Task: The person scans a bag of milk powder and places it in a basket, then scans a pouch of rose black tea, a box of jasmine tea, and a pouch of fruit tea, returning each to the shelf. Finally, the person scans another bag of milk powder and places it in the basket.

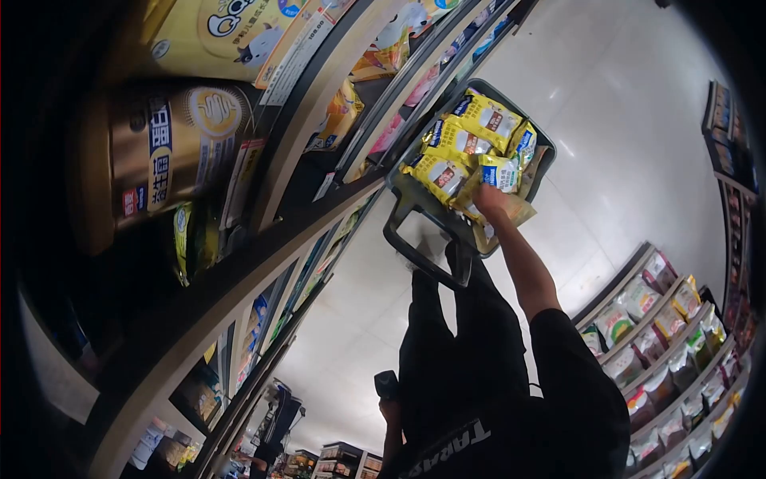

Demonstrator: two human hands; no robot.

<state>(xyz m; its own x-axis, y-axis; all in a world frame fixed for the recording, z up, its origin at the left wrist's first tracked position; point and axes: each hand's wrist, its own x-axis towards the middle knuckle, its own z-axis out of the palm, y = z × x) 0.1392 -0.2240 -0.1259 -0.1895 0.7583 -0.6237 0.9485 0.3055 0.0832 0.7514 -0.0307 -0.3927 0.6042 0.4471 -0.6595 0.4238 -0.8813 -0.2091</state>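
My right hand (491,201) is inside a dark green shopping basket (548,164), its fingers closed on a yellow-and-white snack bag (499,174). Several yellow bags (484,120) with blue and brown labels fill the basket around it. Low in the view, my left hand (390,410) is wrapped around a small dark boxy object (386,385) whose kind I cannot make out. The basket's dark handle (392,231) tilts out toward my legs.
Shelving (199,299) runs close along the left, with a gold canister (171,156) and a yellow box (215,40). On the right, a curved rack (678,359) holds several bagged goods. Pale tiled floor (614,144) lies beneath. Another person (279,415) stands at the lower left.
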